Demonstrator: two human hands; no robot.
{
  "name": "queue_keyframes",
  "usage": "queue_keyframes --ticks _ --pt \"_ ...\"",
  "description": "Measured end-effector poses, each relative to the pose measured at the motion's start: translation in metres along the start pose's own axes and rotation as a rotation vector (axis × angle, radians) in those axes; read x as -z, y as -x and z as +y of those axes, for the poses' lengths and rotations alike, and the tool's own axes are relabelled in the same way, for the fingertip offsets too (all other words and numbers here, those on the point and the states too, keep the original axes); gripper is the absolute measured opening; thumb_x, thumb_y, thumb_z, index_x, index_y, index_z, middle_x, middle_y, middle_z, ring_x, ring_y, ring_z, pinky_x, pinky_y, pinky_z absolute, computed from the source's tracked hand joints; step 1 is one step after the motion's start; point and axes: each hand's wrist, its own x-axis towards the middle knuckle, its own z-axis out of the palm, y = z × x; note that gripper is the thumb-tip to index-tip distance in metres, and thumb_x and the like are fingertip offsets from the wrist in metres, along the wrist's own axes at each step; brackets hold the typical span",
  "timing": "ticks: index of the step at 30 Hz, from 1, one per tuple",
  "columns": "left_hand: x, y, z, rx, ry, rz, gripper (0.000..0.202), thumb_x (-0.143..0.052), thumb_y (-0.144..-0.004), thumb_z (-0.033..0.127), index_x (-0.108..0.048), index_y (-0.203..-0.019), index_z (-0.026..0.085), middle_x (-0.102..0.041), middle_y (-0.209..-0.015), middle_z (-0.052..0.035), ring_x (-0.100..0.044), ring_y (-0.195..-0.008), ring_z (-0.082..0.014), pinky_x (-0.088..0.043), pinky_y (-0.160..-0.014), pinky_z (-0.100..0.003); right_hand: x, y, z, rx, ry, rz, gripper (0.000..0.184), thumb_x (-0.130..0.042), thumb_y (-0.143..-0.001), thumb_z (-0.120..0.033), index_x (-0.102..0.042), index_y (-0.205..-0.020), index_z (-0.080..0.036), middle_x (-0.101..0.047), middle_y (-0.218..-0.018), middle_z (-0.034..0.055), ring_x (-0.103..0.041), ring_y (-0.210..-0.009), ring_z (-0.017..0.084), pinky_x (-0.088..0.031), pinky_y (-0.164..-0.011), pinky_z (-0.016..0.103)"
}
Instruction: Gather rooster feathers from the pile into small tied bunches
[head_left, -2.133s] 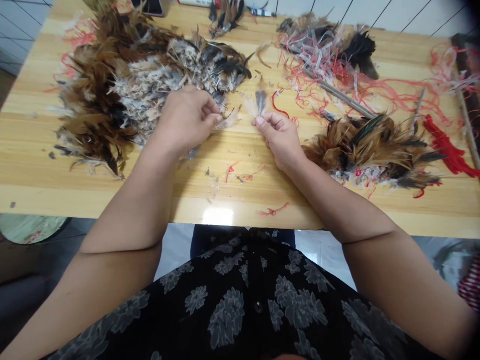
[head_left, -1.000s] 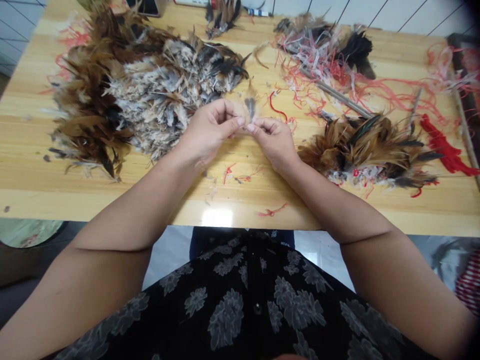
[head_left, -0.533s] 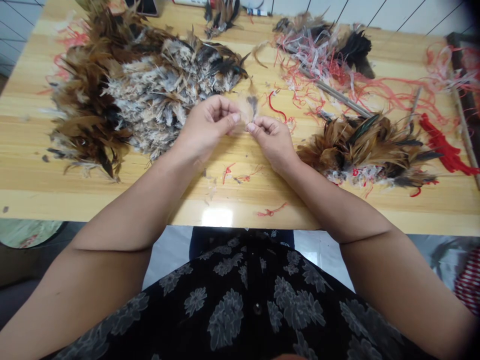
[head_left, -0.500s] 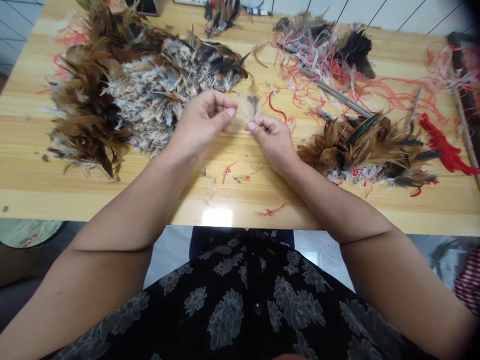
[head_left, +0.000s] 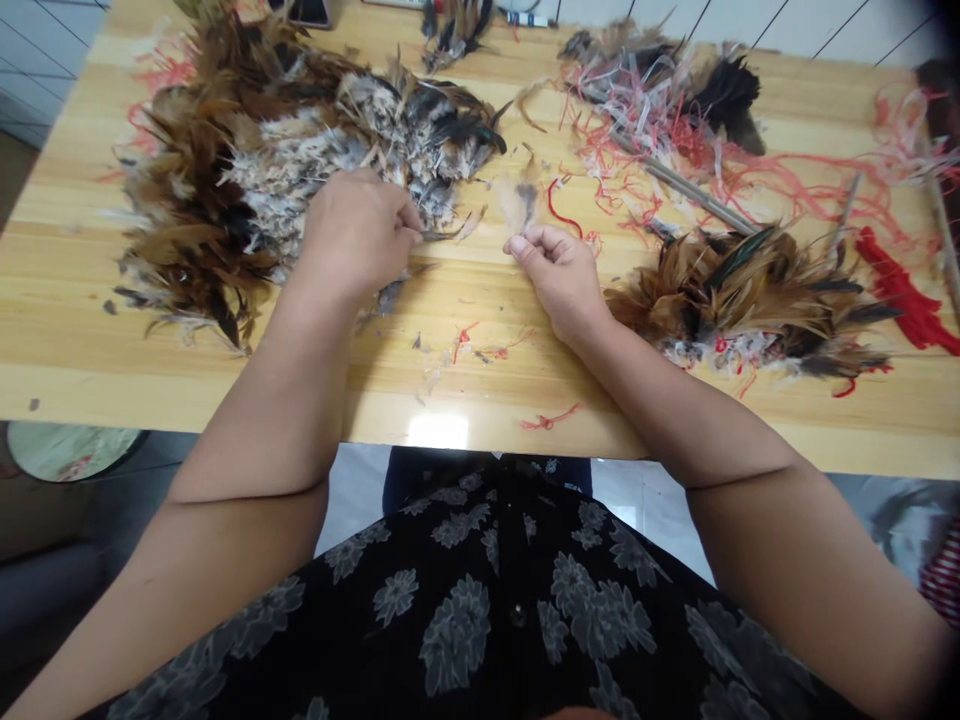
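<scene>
My left hand (head_left: 360, 235) is at the right edge of a big pile of brown, black and pale fluffy feathers (head_left: 292, 150). Its fingers are pinched together, and a thin dark feather with a brownish tip (head_left: 457, 232) sticks out from them to the right. Above the middle of the table, my right hand (head_left: 564, 280) is closed, thumb against forefinger, on small wispy feathers (head_left: 526, 205) that point upward. Just beyond these lies a curved red cord (head_left: 559, 210). A bundle of brown feathers (head_left: 742, 290) with white and red bound ends rests right of my right hand.
Pink and white plastic strands (head_left: 660, 110) tangle at the back right, with a thin rod (head_left: 686, 185) across them. Red fuzzy strips (head_left: 904, 290) lie at the far right. Red thread scraps (head_left: 551, 418) are near the front edge. A marker (head_left: 527, 19) lies at the back.
My left hand has moved left and down, away from my right hand to the feather pile, and a feather now shows at its fingertips. My right hand keeps its pinch.
</scene>
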Motion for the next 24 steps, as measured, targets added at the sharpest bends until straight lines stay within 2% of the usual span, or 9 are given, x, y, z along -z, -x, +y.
queue_keyframes --ticks 2,5,8,11,15,17,18,21,24 --pt "0.002 0.001 -0.002 0.004 -0.046 -0.015 0.021 -0.085 -0.077 0.035 -0.064 -0.074 0.036 -0.056 -0.091 -0.0101 -0.062 -0.114 -0.0464 -0.050 -0.131 -0.069 0.000 0.000 0.000 0.000 0.005 0.001 0.060 -0.103 -0.099 -0.071 -0.069 -0.086 -0.023 -0.049 -0.081 -0.0042 -0.041 -0.082 0.013 -0.037 -0.076 0.030" --pt "-0.002 0.000 -0.012 -0.015 0.017 -0.008 0.028 -0.088 -0.076 0.042 -0.062 -0.074 0.034 -0.051 -0.089 -0.0096 -0.057 -0.120 -0.0460 -0.044 -0.134 -0.066 0.000 0.001 0.000 0.010 0.012 -0.005 0.059 -0.102 -0.101 -0.069 -0.068 -0.085 -0.023 -0.050 -0.082 -0.0038 -0.041 -0.082 0.013 -0.037 -0.077 0.030" --pt "-0.011 -0.005 -0.023 -0.073 0.063 -0.008 0.035 -0.091 -0.079 0.049 -0.060 -0.073 0.036 -0.050 -0.084 -0.0103 -0.053 -0.122 -0.0458 -0.047 -0.130 -0.062 0.000 0.001 0.001 0.023 0.010 -0.013 0.054 -0.101 -0.104 -0.063 -0.069 -0.085 -0.023 -0.049 -0.083 -0.0036 -0.041 -0.082 0.013 -0.036 -0.077 0.031" --pt "-0.013 -0.006 -0.024 -0.095 0.037 0.002 0.039 -0.089 -0.087 0.053 -0.056 -0.073 0.036 -0.052 -0.083 -0.0100 -0.053 -0.118 -0.0439 -0.050 -0.126 -0.059 0.000 0.001 0.002 0.028 0.013 -0.017 0.054 -0.100 -0.105 -0.063 -0.069 -0.085 -0.023 -0.049 -0.083 -0.0037 -0.041 -0.081 0.013 -0.036 -0.077 0.031" --pt "-0.003 0.002 0.000 -0.068 0.123 0.061 0.035 -0.092 -0.094 0.049 -0.064 -0.080 0.034 -0.058 -0.082 -0.0060 -0.060 -0.106 -0.0383 -0.053 -0.121 -0.059 0.000 0.000 0.002 0.033 0.022 -0.005 0.060 -0.100 -0.103 -0.071 -0.068 -0.083 -0.023 -0.047 -0.081 -0.0042 -0.040 -0.081 0.013 -0.037 -0.078 0.032" --pt "0.000 0.008 0.017 -0.026 0.318 0.095 0.035 -0.101 -0.093 0.048 -0.071 -0.085 0.032 -0.063 -0.081 -0.0031 -0.061 -0.093 -0.0319 -0.055 -0.109 -0.054 -0.001 0.000 0.003 0.039 0.021 0.003 0.063 -0.099 -0.102 -0.075 -0.068 -0.082 -0.024 -0.044 -0.079 -0.0044 -0.040 -0.080 0.013 -0.037 -0.077 0.032" --pt "-0.002 0.011 0.025 -0.011 0.434 0.075 0.034 -0.103 -0.095 0.047 -0.074 -0.089 0.031 -0.067 -0.084 -0.0033 -0.062 -0.089 -0.0294 -0.055 -0.102 -0.051 -0.001 0.000 0.003 0.043 0.020 0.002 0.063 -0.098 -0.102 -0.076 -0.069 -0.082 -0.024 -0.044 -0.079 -0.0043 -0.040 -0.080 0.014 -0.037 -0.077 0.032" --pt "-0.014 0.016 0.042 0.009 0.774 -0.007 0.041 -0.106 -0.097 0.049 -0.072 -0.087 0.030 -0.073 -0.083 -0.0037 -0.063 -0.080 -0.0255 -0.052 -0.081 -0.045 -0.001 -0.002 0.007 0.061 0.010 -0.014 0.064 -0.099 -0.101 -0.078 -0.070 -0.083 -0.024 -0.045 -0.078 -0.0041 -0.042 -0.080 0.014 -0.037 -0.076 0.032" --pt "-0.033 0.017 0.045 0.016 0.900 -0.087 0.052 -0.112 -0.095 0.057 -0.070 -0.085 0.029 -0.077 -0.081 -0.0018 -0.067 -0.076 -0.0235 -0.056 -0.074 -0.041 -0.001 -0.004 0.014 0.072 -0.023 -0.038 0.065 -0.103 -0.096 -0.078 -0.070 -0.082 -0.023 -0.051 -0.079 -0.0040 -0.045 -0.080 0.013 -0.040 -0.076 0.032"
